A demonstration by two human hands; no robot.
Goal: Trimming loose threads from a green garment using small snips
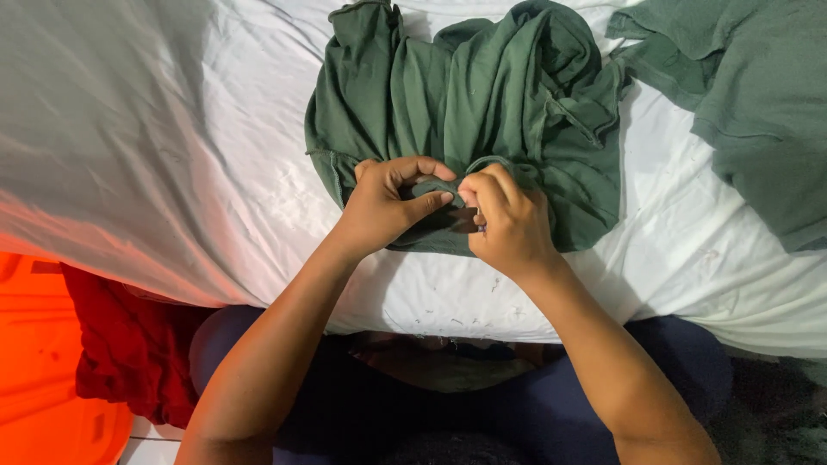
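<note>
Green garment (482, 103) bunched on white sheet (172, 146) — left hand (383, 207), right hand (508, 220) both pinching near hem (second green garment (749, 112) lies apart, untouched) — folding barely begun.

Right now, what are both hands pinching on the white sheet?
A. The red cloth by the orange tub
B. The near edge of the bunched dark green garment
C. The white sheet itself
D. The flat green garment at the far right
B: the left hand and right hand both pinch a fold at the near edge of the bunched dark green garment lying on the white sheet.

head view, looking steeply down, close over bed (172, 172)
</note>
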